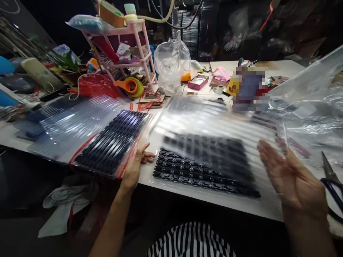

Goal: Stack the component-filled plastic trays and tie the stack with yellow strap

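Note:
A clear ribbed plastic sheet (214, 125), blurred by motion, is tilted over a tray of black circuit strips (195, 178) at the table's front. My right hand (292, 175) is at the sheet's right edge, fingers stretched out and slightly blurred. Between the two black sets, my left hand (139, 160) has its fingers apart and nothing in them, near the left end of the strips. Left of it lies a stack of black strips in a clear tray (112, 142), with red string around it.
Clear ribbed trays (72, 125) lie at the left. A pink rack (142, 46), an orange tape dispenser (130, 86) and a plastic bag (171, 66) stand behind. Scissors (332, 178) lie at the right edge, near crumpled plastic film (316, 117).

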`<state>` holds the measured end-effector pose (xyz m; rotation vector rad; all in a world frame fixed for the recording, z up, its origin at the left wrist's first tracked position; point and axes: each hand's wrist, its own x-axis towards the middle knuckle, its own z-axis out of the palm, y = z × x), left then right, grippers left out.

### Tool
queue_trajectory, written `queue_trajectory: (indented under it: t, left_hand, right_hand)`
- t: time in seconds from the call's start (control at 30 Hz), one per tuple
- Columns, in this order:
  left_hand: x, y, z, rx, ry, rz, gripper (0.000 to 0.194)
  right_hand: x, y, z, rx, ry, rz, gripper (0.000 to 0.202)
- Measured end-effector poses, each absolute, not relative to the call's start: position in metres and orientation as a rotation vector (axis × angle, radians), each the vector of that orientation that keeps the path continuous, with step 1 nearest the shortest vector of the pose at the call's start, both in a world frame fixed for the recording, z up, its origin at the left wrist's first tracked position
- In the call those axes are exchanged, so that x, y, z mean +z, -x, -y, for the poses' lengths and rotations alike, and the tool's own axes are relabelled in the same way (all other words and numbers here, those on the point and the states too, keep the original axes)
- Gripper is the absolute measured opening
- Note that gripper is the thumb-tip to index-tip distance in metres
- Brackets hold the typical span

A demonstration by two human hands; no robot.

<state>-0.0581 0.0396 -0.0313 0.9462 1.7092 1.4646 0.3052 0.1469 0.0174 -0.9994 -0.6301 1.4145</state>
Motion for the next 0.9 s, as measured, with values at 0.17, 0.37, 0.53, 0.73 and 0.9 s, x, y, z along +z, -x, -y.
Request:
queue_trajectory:
  t: [0.17, 0.37, 0.53, 0.73, 0.9]
  left_hand:
    - [-0.022, 0.049, -0.042, 1.273, -1.074, -1.825, 0.051]
    - [-0.016, 0.046, -0.055, 1.191, -1.092, -1.814, 0.051]
    - [-0.014, 0.045, -0.078, 1.129, -1.161, -1.845, 0.052]
    - [-0.016, 0.044, -0.099, 1.158, -1.185, -1.805, 0.055]
    - [-0.018, 0.041, -0.1, 1.211, -1.091, -1.781, 0.057]
  right_hand:
    - [0.008, -0.328, -0.15, 1.312, 1.161, 0.382, 0.039]
    - [0.003, -0.342, -0.145, 1.261, 1.313, 0.29, 0.038]
    - [-0.002, -0.347, -0.142, 1.321, 1.271, 0.366, 0.033]
    - [-0.029, -0.368, -0.146, 1.3, 1.135, 0.453, 0.024]
    - [-0.033, -0.371, -0.149, 1.34, 0.993, 0.422, 0.027]
